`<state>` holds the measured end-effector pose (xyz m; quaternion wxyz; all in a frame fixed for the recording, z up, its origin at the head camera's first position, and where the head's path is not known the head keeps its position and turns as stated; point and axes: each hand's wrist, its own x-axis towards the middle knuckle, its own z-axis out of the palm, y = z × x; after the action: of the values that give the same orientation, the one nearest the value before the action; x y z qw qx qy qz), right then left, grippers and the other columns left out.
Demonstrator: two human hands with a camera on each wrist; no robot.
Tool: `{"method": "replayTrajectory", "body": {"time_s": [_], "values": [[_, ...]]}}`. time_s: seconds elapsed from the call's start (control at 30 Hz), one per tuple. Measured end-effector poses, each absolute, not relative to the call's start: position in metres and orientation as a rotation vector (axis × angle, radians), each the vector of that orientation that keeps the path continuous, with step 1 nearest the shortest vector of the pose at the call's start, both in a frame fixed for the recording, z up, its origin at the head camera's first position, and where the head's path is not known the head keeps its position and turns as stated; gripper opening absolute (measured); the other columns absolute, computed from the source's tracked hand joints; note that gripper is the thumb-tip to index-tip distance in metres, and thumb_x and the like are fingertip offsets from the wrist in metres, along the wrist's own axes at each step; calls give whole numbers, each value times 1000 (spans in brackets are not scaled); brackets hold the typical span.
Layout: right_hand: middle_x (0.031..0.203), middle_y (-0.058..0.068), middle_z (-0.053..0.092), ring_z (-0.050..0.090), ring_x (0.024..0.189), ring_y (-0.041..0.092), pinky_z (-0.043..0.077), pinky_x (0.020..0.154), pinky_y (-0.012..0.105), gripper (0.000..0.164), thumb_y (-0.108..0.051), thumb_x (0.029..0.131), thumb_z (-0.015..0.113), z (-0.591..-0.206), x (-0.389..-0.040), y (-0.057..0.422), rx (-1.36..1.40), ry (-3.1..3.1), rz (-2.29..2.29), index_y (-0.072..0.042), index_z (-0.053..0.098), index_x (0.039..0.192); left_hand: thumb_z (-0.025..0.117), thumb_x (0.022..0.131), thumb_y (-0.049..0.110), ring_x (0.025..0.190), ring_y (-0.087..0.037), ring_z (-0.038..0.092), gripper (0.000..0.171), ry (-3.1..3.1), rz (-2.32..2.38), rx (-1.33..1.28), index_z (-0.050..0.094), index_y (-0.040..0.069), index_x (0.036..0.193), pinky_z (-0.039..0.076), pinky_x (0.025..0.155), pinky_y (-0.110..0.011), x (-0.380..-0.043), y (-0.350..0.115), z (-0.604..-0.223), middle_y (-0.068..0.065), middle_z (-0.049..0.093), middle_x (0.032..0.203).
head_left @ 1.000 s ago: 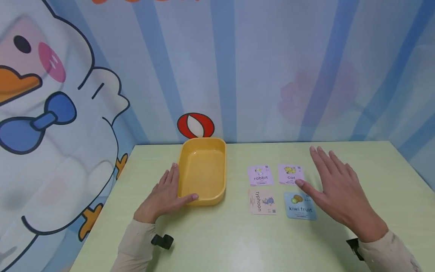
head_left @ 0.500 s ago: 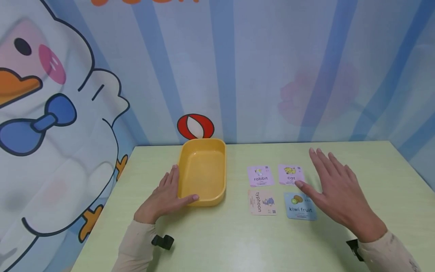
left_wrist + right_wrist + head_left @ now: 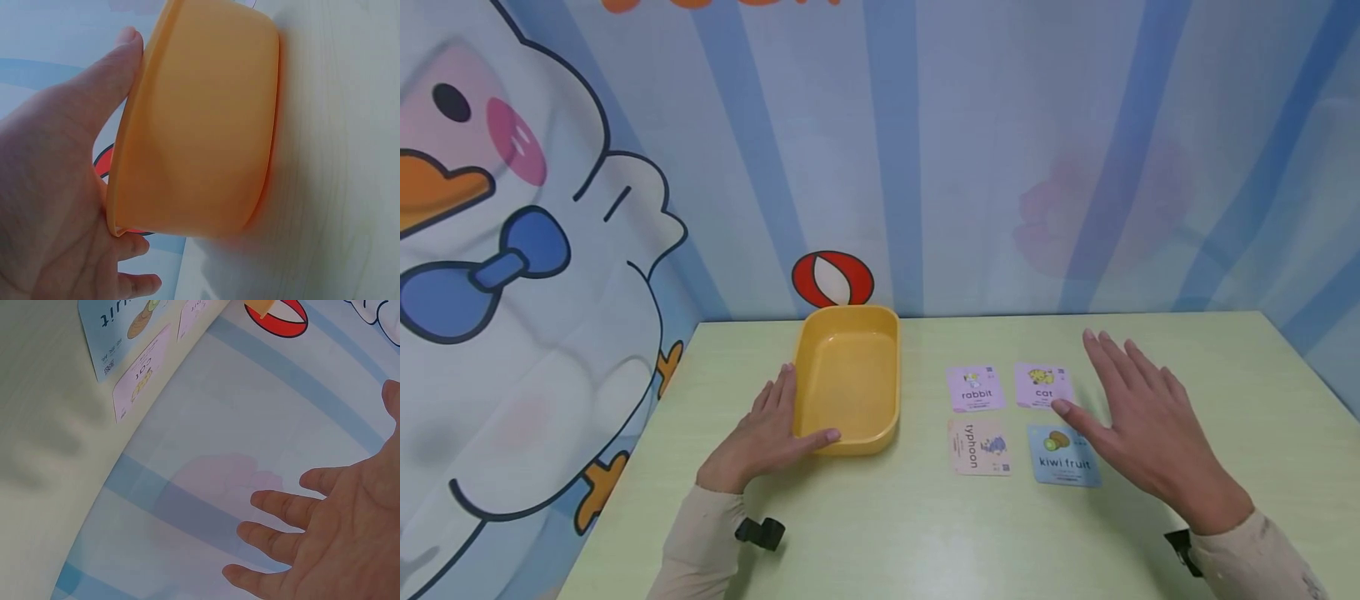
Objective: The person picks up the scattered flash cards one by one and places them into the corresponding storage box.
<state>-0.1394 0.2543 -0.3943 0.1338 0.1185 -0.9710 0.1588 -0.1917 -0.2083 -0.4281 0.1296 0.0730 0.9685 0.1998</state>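
Note:
A yellow plastic tray (image 3: 847, 379) stands on the table, nothing in it. Along its left side lies my left hand (image 3: 760, 442), fingers straight, thumb over the near-left rim. The left wrist view shows that thumb against the rim of the tray (image 3: 200, 125), not curled round it. To the right of the tray, cards lie face up: a lilac rabbit card (image 3: 976, 389), a lilac cat card (image 3: 1043, 386), a pinkish typhoon card (image 3: 980, 447) and a blue kiwi fruit card (image 3: 1063, 456). Above the table, right of the cards, my right hand (image 3: 1150, 425) hovers with fingers extended, holding nothing.
The pale green table (image 3: 910, 533) ends at the back against a blue striped backdrop (image 3: 970, 167). A large white cartoon duck (image 3: 535, 350) is printed on the left part. Each wrist carries a black strap mount, such as the left one (image 3: 760, 533).

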Motion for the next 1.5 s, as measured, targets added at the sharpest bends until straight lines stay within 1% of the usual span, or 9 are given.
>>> {"method": "replayTrajectory", "body": {"time_s": [0.3,0.57,0.77,0.93,1.1,1.3,1.5], "values": [[163,22,28,26,147,51,22,103,80,91,-59,97,57,-398,-141,255,344,-2814,450,-17,14,165,56,79,85,155,-42,2,131,2818,580,196,-9,7,162,17,120,-65,-192,-208,-428,-15,-5,171],[162,24,30,28,144,53,25,104,76,91,-60,97,57,-400,-141,254,351,-2823,452,-15,15,164,58,79,83,155,-42,2,131,2820,583,186,-9,7,162,18,120,-66,-191,-207,-429,-15,-4,171],[162,24,31,36,139,52,33,102,72,91,-61,97,55,-403,-143,254,351,-2860,446,-14,16,164,57,80,83,155,-44,2,131,2822,586,199,-9,7,162,17,119,-67,-192,-208,-430,-15,-4,171],[162,24,31,42,135,52,41,95,72,91,-65,98,51,-404,-143,253,325,-2928,456,-14,15,164,55,78,86,155,-42,2,132,2817,590,199,-10,8,162,18,120,-66,-192,-208,-431,-14,-5,171],[158,25,37,49,128,51,49,84,66,90,-67,98,48,-407,-143,253,298,-2979,458,-12,19,163,57,79,84,156,-41,2,130,2817,605,198,-9,9,163,19,120,-65,-192,-208,-432,-13,-4,171],[154,28,41,52,125,50,52,79,62,92,-70,97,45,-410,-144,255,265,-3022,440,-9,22,162,58,78,84,156,-41,2,131,2819,609,194,-9,9,162,19,120,-65,-193,-207,-431,-13,-5,171],[147,31,46,54,121,50,55,70,57,96,-74,95,44,-412,-147,255,240,-3058,419,-6,24,161,57,76,87,156,-40,3,133,2809,614,182,-9,11,163,19,120,-66,-192,-207,-431,-13,-4,171]]}}
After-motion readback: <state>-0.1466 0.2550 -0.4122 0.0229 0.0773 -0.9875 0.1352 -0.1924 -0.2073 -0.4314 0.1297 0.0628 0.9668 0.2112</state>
